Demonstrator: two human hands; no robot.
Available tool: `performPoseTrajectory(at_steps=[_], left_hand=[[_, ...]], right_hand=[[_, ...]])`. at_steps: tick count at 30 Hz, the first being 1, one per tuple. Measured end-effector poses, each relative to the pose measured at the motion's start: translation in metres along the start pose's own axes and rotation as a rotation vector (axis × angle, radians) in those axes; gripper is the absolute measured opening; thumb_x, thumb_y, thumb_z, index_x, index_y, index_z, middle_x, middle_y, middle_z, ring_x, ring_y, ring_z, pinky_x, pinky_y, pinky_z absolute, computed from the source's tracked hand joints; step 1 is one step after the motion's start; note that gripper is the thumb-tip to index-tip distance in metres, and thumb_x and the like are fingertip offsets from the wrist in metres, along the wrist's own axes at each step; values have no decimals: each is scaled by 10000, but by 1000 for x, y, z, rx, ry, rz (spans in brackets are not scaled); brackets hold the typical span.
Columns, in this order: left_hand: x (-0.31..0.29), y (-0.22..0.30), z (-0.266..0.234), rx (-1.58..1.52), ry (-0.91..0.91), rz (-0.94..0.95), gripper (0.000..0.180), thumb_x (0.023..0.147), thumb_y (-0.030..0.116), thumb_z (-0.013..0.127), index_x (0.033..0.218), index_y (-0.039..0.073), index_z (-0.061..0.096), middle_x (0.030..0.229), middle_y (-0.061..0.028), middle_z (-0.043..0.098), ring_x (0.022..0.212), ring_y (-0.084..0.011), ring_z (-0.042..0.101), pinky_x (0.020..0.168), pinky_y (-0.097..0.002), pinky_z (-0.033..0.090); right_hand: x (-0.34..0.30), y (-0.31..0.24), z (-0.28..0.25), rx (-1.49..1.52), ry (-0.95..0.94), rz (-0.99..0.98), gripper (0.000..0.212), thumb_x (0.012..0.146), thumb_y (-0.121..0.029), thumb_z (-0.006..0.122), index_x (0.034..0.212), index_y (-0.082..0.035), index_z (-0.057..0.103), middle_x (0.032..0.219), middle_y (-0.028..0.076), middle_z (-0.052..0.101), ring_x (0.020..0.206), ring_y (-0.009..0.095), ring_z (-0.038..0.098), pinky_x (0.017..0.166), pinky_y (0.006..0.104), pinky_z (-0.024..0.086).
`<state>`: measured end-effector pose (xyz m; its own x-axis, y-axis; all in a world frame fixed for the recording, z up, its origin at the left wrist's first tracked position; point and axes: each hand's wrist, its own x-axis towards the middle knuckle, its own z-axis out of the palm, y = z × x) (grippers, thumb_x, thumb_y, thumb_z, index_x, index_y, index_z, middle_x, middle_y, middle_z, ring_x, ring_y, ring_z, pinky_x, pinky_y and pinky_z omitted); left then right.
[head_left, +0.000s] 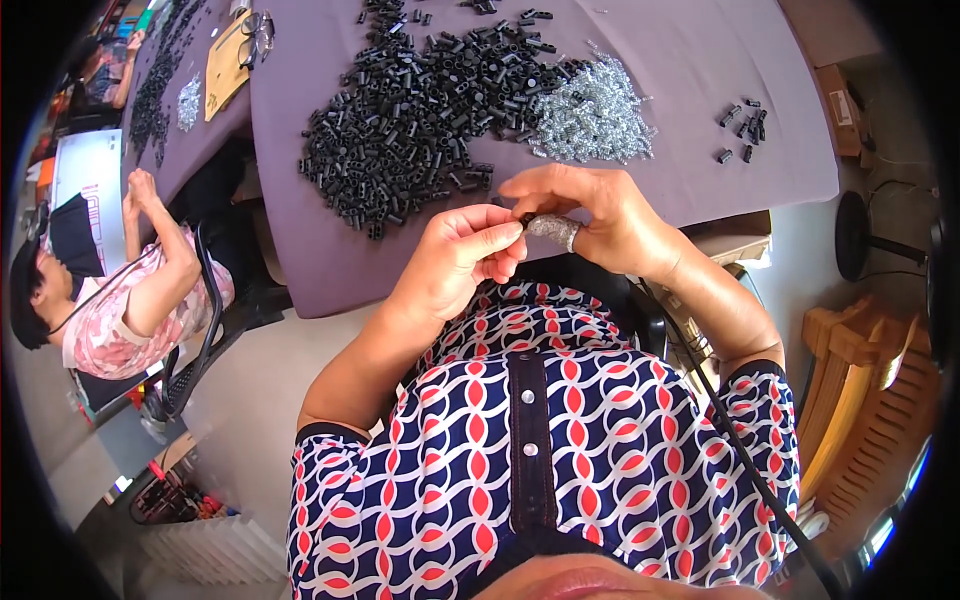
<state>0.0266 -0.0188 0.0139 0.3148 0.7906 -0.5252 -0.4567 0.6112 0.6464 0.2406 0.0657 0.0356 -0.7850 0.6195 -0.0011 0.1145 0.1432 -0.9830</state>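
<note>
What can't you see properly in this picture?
Head view: the small dark piece, mostly covered by the left hand and right hand.
Head view: the black pile's far end, cut off by the top edge.
Head view: bits in the shiny pile, too small.

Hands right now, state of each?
Left hand: closed, pinching a small black piece.
Right hand: curled, wrapped thumb at it; grip can't be told.

Both hands (450,252) sit close together, fingers (497,236) curled, elbows (325,400) bent, forearms (368,345) angled inward.
</note>
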Motion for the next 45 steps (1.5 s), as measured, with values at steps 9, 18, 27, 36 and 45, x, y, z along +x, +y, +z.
performPoseTrajectory(at_steps=[9,18,27,36,45], left_hand=[[0,-2,16,-133,162,134,132,972,103,651,1061,9,676,959,-76,717,795,-130,673,732,-264,552],[7,-13,9,-167,71,201,112,947,53,667,1048,7,684,966,-28,683,887,-117,662,833,-280,547],[1,1,14,-237,-81,-19,223,1005,159,583,1116,1,694,1080,-96,714,986,-187,680,908,-369,534],[2,-6,12,-364,-130,-30,198,987,130,603,1119,8,686,1104,-98,707,1016,-187,664,927,-369,509],[4,-21,17,-451,-80,11,190,1004,131,584,1116,6,672,1097,-79,697,1001,-184,656,924,-360,503]], right_hand=[[-1,3,14,-397,211,-177,703,762,-168,848,1384,-38,548,1318,152,617,1109,288,649,911,392,543],[8,16,28,-585,237,-253,566,706,-158,789,1219,3,613,1132,164,648,1013,359,631,873,429,538],[0,16,19,-398,173,-280,483,778,-197,764,1189,9,618,1083,174,653,1003,369,648,863,430,536],[-1,12,17,-455,122,-272,505,755,-225,775,1174,12,623,1078,167,658,995,377,650,852,440,539],[-3,17,22,-669,129,-340,498,728,-254,769,1133,3,636,1041,136,662,940,331,655,791,415,546]])
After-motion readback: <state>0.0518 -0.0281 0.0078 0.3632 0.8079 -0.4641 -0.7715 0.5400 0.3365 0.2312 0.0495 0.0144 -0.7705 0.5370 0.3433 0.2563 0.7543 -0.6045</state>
